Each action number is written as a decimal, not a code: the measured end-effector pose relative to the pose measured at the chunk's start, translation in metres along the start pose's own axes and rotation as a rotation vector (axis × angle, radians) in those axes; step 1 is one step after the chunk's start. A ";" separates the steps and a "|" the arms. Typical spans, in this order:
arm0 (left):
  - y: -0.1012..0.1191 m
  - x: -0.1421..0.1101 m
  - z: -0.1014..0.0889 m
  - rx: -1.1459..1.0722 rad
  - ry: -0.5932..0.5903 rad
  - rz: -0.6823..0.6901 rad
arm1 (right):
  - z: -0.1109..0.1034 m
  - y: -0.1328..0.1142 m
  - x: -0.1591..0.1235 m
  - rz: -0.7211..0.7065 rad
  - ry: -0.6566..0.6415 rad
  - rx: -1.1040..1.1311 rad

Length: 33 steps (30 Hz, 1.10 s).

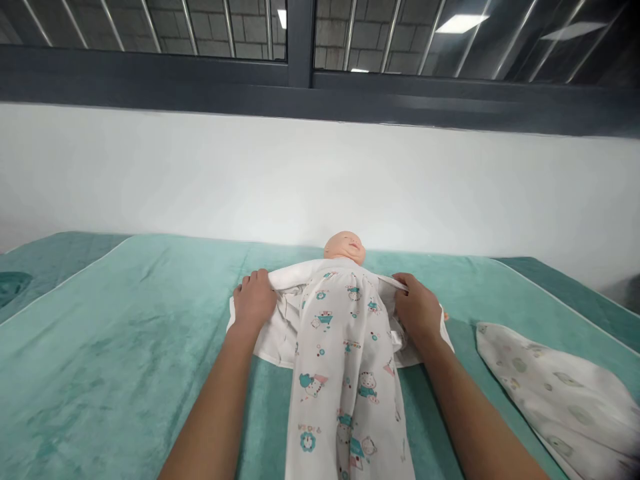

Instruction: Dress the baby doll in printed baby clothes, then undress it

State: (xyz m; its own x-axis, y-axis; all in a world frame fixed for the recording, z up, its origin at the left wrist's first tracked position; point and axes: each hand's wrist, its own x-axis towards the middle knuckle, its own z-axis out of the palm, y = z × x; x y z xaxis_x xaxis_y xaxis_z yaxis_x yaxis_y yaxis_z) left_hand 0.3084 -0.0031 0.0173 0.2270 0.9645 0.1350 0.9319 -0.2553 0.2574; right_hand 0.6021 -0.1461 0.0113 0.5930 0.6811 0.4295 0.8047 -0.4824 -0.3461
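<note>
A baby doll (344, 247) lies on its back on a teal towel (125, 333), head toward the wall. It wears a white garment (340, 347) printed with small animals, and a plain white cloth is spread under it. My left hand (254, 298) is closed on the white cloth's edge at the doll's left shoulder. My right hand (417, 307) is closed on the cloth's edge at the other shoulder. Both forearms reach in from the bottom of the view.
A second white patterned cloth (550, 387) lies bunched on the towel at the right. A white wall (320, 173) rises just behind the doll, with a dark-framed window (300, 67) above it. Darker teal bedding (30, 267) shows at the far left.
</note>
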 end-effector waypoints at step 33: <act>0.239 -0.008 -0.007 0.402 -0.385 0.734 | -0.004 0.005 0.005 0.051 -0.152 0.155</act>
State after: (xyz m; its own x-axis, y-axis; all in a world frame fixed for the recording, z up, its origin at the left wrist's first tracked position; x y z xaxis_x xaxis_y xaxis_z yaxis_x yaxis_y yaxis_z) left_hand 0.5273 -0.0718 0.0843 0.8116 0.5439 -0.2133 0.5286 -0.8391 -0.1285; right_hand 0.6093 -0.1476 0.0147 0.6127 0.7385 0.2815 0.7526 -0.4365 -0.4931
